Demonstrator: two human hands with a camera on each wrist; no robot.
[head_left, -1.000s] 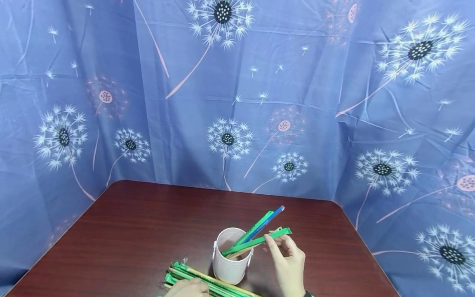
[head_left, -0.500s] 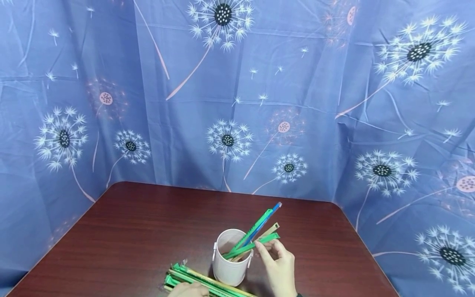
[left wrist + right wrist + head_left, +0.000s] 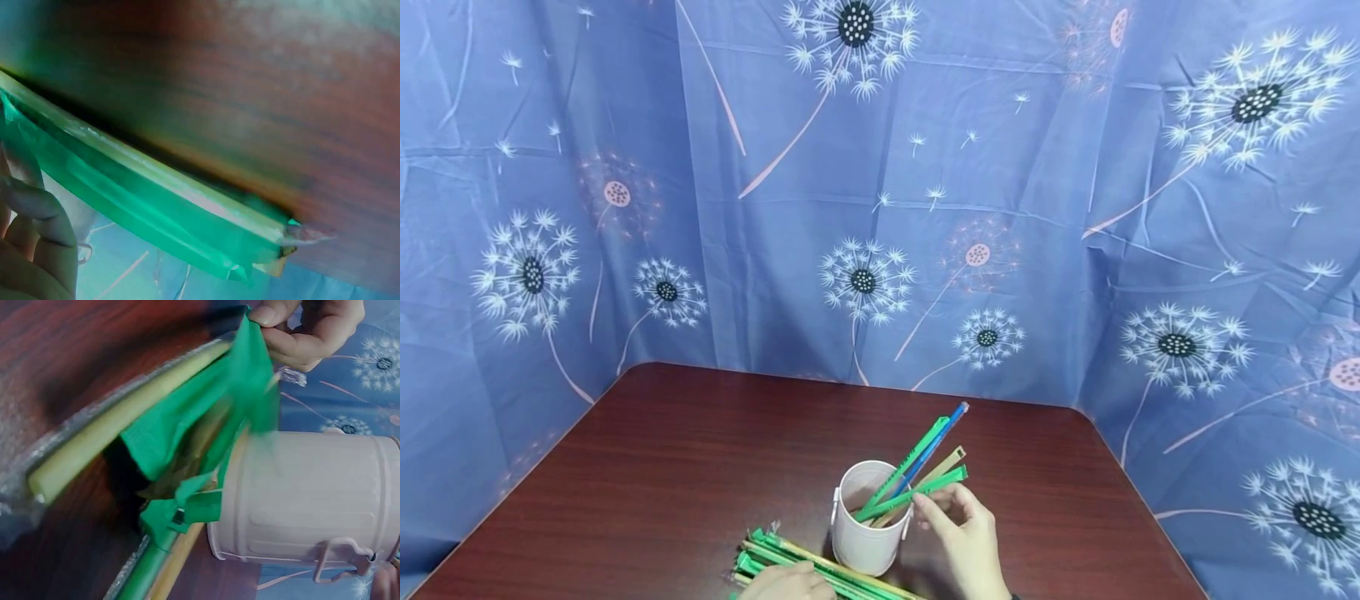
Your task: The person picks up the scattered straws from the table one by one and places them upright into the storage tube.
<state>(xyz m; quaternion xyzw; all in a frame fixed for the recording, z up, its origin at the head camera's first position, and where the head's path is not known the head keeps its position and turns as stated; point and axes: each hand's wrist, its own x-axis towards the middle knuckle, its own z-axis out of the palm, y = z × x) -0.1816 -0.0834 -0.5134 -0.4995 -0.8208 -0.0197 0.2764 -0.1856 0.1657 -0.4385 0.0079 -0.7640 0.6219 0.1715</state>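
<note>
A small white pail stands upright on the table, with several wrapped drinking straws leaning in it. My right hand pinches one green-wrapped straw at the right rim, its lower end inside the pail. Beside it lean a tan straw, a blue straw and another green-wrapped straw. At the near left lies a bundle of green and yellowish straws, with my left hand over it. In the right wrist view, the left hand pinches a green wrapper.
The dark red-brown table extends behind and beside the pail. Blue curtains with a dandelion print hang around its far and side edges. A wire handle sits on the pail's side, and the bundle lies close to its base.
My right hand has moved left toward the pail with the green-wrapped straw, and the tan straw shows more. The blue straw has tilted a little more upright. The left hand stays on the bundle.
</note>
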